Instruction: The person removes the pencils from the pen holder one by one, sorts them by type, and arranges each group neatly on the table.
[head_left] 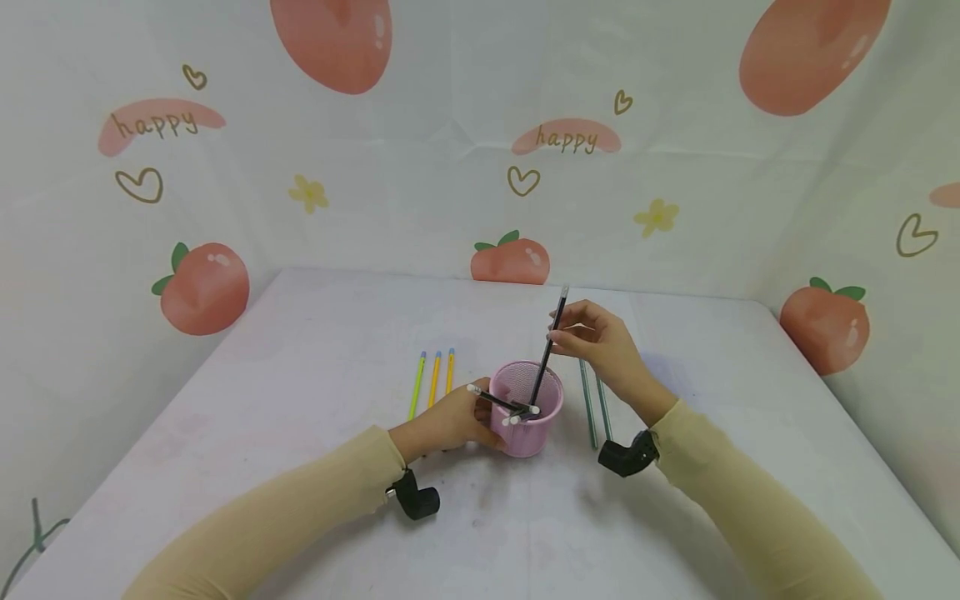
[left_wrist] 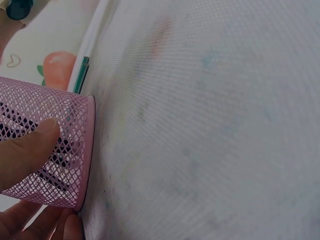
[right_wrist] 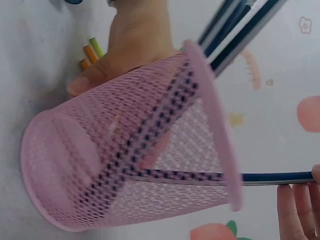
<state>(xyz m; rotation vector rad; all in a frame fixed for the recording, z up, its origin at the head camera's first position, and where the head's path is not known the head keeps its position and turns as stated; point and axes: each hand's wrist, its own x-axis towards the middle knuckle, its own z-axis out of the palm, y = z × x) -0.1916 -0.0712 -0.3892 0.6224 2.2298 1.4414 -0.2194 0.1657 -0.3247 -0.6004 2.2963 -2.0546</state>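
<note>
A pink mesh pen cup [head_left: 525, 437] stands on the table, and my left hand [head_left: 452, 422] grips its left side. In the left wrist view the thumb [left_wrist: 30, 150] lies on the mesh, with fingers on the other side. My right hand [head_left: 609, 350] pinches a black pencil [head_left: 542, 367] near its upper end. That pencil slants down into the cup, and its lower part shows through the mesh in the right wrist view. Several other black pencils [head_left: 489, 397] lean out of the cup over the rim toward the left and front.
Left of the cup lie a lime-green pencil [head_left: 417, 386] and two orange-yellow pencils [head_left: 434, 379], partly behind the left hand. Two dark green pencils [head_left: 588, 404] lie right of the cup, below the right hand. A printed white cloth backdrop [head_left: 420, 167] rises behind the table.
</note>
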